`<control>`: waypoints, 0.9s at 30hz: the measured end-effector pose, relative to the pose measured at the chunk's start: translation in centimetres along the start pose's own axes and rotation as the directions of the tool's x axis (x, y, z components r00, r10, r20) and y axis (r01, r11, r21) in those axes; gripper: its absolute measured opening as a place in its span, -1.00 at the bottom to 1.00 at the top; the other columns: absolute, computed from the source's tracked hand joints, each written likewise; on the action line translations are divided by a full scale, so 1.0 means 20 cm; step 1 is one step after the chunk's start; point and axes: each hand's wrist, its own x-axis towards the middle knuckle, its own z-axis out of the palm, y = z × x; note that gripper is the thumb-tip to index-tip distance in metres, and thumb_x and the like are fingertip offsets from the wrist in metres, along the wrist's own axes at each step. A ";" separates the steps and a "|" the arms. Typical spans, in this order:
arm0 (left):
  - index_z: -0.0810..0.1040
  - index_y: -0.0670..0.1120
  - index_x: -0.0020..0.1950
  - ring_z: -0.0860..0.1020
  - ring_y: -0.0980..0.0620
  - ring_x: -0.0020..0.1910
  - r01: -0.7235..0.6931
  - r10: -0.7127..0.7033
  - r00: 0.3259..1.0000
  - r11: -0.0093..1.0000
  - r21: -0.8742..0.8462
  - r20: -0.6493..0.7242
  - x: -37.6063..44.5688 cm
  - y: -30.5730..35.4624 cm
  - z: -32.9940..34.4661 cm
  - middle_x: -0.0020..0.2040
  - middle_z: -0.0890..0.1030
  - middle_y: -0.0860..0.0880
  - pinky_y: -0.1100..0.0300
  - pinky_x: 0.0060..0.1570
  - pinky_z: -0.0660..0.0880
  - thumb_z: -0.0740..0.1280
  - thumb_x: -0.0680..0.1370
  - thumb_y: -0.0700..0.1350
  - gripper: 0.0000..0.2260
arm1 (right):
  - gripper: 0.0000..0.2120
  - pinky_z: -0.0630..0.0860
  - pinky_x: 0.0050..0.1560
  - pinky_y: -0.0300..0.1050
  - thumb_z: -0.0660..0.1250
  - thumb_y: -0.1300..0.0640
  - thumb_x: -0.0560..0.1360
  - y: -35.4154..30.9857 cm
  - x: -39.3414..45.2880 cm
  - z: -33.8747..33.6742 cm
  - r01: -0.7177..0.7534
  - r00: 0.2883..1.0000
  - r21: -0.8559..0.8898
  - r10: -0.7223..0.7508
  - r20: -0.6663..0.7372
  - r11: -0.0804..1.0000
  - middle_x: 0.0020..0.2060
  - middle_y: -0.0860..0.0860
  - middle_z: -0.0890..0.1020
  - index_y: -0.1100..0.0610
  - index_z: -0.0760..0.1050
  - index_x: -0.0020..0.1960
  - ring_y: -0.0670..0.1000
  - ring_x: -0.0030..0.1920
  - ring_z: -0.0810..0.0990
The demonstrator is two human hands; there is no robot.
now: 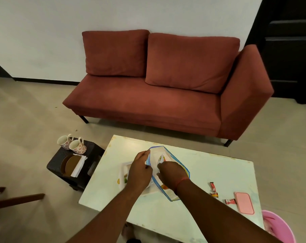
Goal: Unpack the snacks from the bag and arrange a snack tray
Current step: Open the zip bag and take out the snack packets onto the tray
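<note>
Over pale table (210, 165): my left hand (140, 170) pinches rim of clear bag (175, 160), holding mouth wide; right hand (169, 172) inside, fingers curled, grip hidden. Lift packet (161, 158) straight out toward white tray (125, 165) alongside.

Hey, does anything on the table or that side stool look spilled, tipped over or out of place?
Two flowered mugs lie tipped on their sides on the dark stool left of the table. Nothing looks spilled. A few small red snack wrappers lie scattered beside a pink case near the table's right edge.
</note>
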 end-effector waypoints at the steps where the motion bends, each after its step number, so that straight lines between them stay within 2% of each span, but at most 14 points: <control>1: 0.31 -0.05 0.51 0.43 -0.06 0.39 0.003 -0.003 1.000 1.000 -0.002 -0.003 0.02 -0.02 -0.01 0.48 0.38 -0.05 0.13 0.26 0.49 0.27 0.60 -0.24 -0.53 | -0.78 0.60 0.01 0.01 0.25 0.03 0.57 -0.02 0.00 -0.01 0.024 0.999 0.013 -0.023 -0.049 1.000 0.00 0.10 0.66 0.08 0.54 0.15 0.16 0.01 0.64; 4: 0.32 -0.06 0.51 0.43 -0.07 0.39 0.022 -0.022 1.000 1.000 -0.022 -0.020 0.07 -0.10 -0.04 0.47 0.39 -0.05 0.08 0.28 0.49 0.27 0.59 -0.26 -0.52 | -0.84 0.60 0.02 -0.01 0.26 0.18 0.56 -0.09 0.04 -0.03 0.054 0.990 0.065 -0.045 -0.134 0.996 -0.01 0.09 0.65 0.06 0.53 0.12 0.14 -0.01 0.64; 7: 0.35 -0.10 0.49 0.44 -0.06 0.37 0.016 -0.017 0.999 0.999 -0.044 -0.031 0.15 -0.22 -0.10 0.44 0.43 -0.07 0.15 0.29 0.44 0.28 0.60 -0.24 -0.56 | -0.86 0.53 -0.01 -0.13 0.24 0.14 0.57 -0.18 0.09 -0.08 0.077 0.972 0.195 -0.030 -0.232 0.978 -0.04 0.06 0.65 0.04 0.55 0.07 0.09 -0.04 0.62; 10: 0.41 -0.08 0.44 0.50 -0.03 0.29 0.022 -0.027 0.997 0.997 -0.079 -0.065 0.23 -0.36 -0.20 0.35 0.50 -0.05 0.23 0.16 0.48 0.30 0.60 -0.20 -0.60 | -0.89 0.41 -0.15 -0.23 0.26 0.13 0.54 -0.28 0.12 -0.15 0.160 0.934 0.334 -0.033 -0.356 0.929 -0.11 0.03 0.64 0.07 0.56 -0.04 0.02 -0.13 0.56; 13: 0.45 -0.06 0.40 0.52 -0.01 0.24 0.058 -0.068 0.993 0.993 -0.105 -0.100 0.30 -0.54 -0.32 0.28 0.52 -0.03 0.22 0.07 0.53 0.33 0.57 -0.22 -0.61 | -0.94 0.47 -0.20 -0.19 0.34 0.24 0.42 -0.37 0.16 -0.17 0.220 0.849 0.523 0.103 -0.518 0.823 -0.24 -0.04 0.59 0.09 0.53 -0.17 -0.05 -0.22 0.52; 15: 0.46 -0.07 0.38 0.54 -0.06 0.23 0.121 -0.141 0.981 0.982 -0.147 -0.134 0.36 -0.68 -0.42 0.26 0.54 -0.06 0.08 0.09 0.59 0.32 0.57 -0.24 -0.63 | -0.89 0.47 -0.19 -0.26 0.37 0.27 0.37 -0.41 0.21 -0.15 0.232 0.788 0.645 0.248 -0.563 0.728 -0.27 -0.07 0.58 0.08 0.52 -0.20 -0.06 -0.23 0.54; 16: 0.46 -0.09 0.36 0.55 -0.08 0.23 0.149 -0.174 0.972 0.976 -0.160 -0.157 0.38 -0.74 -0.46 0.26 0.55 -0.07 0.05 0.10 0.58 0.31 0.57 -0.24 -0.65 | -0.89 0.47 -0.18 -0.28 0.36 0.27 0.36 -0.42 0.23 -0.14 0.232 0.765 0.698 0.317 -0.561 0.677 -0.28 -0.07 0.59 0.08 0.52 -0.21 -0.06 -0.23 0.55; 18: 0.47 -0.15 0.35 0.54 -0.11 0.23 0.191 -0.218 0.957 0.970 -0.149 -0.192 0.43 -0.88 -0.56 0.24 0.56 -0.10 0.14 0.10 0.51 0.30 0.59 -0.25 -0.68 | -0.92 0.48 -0.17 -0.29 0.34 0.25 0.35 -0.44 0.29 -0.10 0.212 0.732 0.783 0.436 -0.524 0.585 -0.28 -0.05 0.60 0.08 0.52 -0.23 -0.05 -0.23 0.57; 21: 0.48 -0.19 0.34 0.53 -0.14 0.21 0.221 -0.236 0.945 0.971 -0.093 -0.225 0.48 -1.07 -0.69 0.21 0.55 -0.13 0.11 0.09 0.48 0.28 0.55 -0.33 -0.65 | -0.91 0.50 -0.17 -0.24 0.34 0.25 0.37 -0.44 0.36 0.04 0.130 0.712 0.845 0.544 -0.444 0.519 -0.27 -0.02 0.61 0.08 0.52 -0.21 -0.04 -0.22 0.57; 24: 0.44 -0.15 0.39 0.52 -0.16 0.22 0.268 -0.273 0.934 0.962 -0.051 -0.231 0.50 -1.25 -0.79 0.28 0.50 -0.15 0.01 0.11 0.54 0.26 0.52 -0.40 -0.56 | -0.85 0.48 -0.14 -0.20 0.37 0.33 0.41 -0.43 0.44 0.24 -0.023 0.738 0.791 0.545 -0.399 0.611 -0.25 -0.05 0.60 0.09 0.52 -0.18 -0.03 -0.20 0.56; 27: 0.43 -0.12 0.41 0.52 -0.14 0.24 0.235 -0.219 0.951 0.970 0.054 -0.218 0.51 -1.40 -0.85 0.36 0.46 -0.11 -0.02 0.10 0.56 0.24 0.51 -0.40 -0.52 | -0.87 0.38 -0.19 -0.14 0.32 0.31 0.42 -0.45 0.52 0.46 -0.188 0.854 0.644 0.447 -0.267 0.742 -0.24 -0.03 0.55 0.10 0.47 -0.17 0.01 -0.22 0.50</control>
